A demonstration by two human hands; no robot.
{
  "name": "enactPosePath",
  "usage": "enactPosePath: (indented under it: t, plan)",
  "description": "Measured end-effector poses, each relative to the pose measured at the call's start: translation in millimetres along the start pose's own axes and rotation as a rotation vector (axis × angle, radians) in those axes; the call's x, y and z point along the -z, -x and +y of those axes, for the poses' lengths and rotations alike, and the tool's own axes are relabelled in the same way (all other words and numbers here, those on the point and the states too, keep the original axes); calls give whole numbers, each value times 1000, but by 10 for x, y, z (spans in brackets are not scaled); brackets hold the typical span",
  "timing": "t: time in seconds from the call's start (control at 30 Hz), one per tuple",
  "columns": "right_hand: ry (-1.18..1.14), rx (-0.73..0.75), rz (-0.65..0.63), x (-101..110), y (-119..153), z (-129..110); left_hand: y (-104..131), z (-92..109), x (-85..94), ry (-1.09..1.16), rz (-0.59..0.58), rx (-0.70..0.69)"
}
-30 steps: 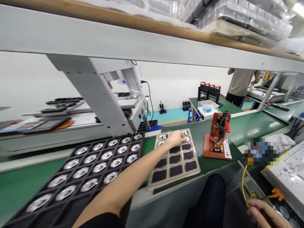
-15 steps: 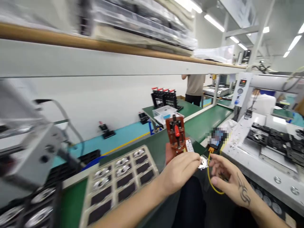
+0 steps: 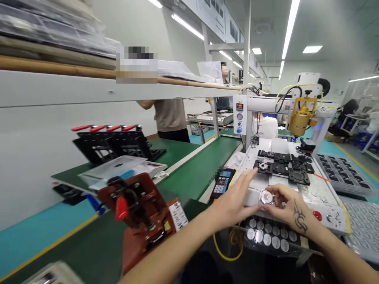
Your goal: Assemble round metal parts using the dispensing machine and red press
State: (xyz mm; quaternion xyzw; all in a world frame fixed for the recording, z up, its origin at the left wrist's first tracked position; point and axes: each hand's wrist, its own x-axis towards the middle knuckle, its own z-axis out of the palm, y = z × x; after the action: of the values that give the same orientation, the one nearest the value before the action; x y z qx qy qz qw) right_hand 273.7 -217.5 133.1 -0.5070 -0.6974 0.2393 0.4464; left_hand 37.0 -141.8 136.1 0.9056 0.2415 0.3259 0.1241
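Observation:
A round, shiny metal part [image 3: 267, 197] with a pale face is held at its edge between the thumb and fingers of my right hand [image 3: 286, 203], over the front edge of the white machine bed. Close beside its left side is my left hand [image 3: 233, 199], fingers stretched out and thumb apart, gripping nothing. Whether the left thumb touches the part is hard to tell. Behind both hands, black fixtures [image 3: 281, 165] lie on the machine bed [image 3: 321, 193], one with a metal ring part in it. Below the hands are several pale round discs [image 3: 267, 239] in rows.
A red-brown clamp fixture [image 3: 142, 217] with a red handle stands at left on the green bench. A keypad controller [image 3: 222, 183] with a yellow cable lies left of the machine. The gold dispensing head [image 3: 300, 120] hangs above the bed. A person [image 3: 171, 118] stands behind.
My view has swung right, towards the machine. The metal part has passed from my left hand to my right hand, and the left hand's fingers have spread.

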Motion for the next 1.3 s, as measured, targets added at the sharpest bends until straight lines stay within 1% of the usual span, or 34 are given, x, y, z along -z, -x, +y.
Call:
enactPosePath:
  t: [0.03,0.07,0.13,0.2,0.27,0.37,0.47,0.53,0.63,0.7,0.83,0.93,1.03,1.13,1.2,1.3]
  plan:
    - [25,-12,41,122,-36,26,-216,-99,-17,38,-54,104]
    - [43,-21,68,234,-70,40,-440,-206,-27,51,-84,167]
    - [81,-30,94,424,-113,40,-872,-430,-41,48,-125,223]
    - [126,-32,120,563,-98,22,-1215,-631,-55,48,-211,244]
    - [163,-40,148,667,-15,19,-1431,-778,-73,57,-319,243]
    - [176,-85,148,793,166,70,-1549,-893,-99,64,-432,242]
    - [196,-109,135,886,223,151,-1560,-916,-124,50,-469,272]
    - [248,-79,138,908,111,202,-1567,-899,-138,38,-465,294]
    - [355,-14,150,852,-271,285,-1585,-848,-130,40,-406,303]
    - [390,2,134,761,-599,352,-1586,-804,-87,53,-313,304]
    - [443,27,-2,537,-1186,494,-1504,-696,73,101,-96,317]
    - [497,7,-124,419,-1464,574,-1349,-590,210,150,-3,304]
    - [546,-28,-225,366,-1605,625,-1141,-490,324,192,47,280]
    - [582,-45,-298,346,-1646,650,-927,-425,399,226,68,275]
    - [601,-47,-323,340,-1637,659,-788,-399,429,241,69,275]
    - [624,-26,-316,332,-1604,668,-592,-360,462,258,73,260]
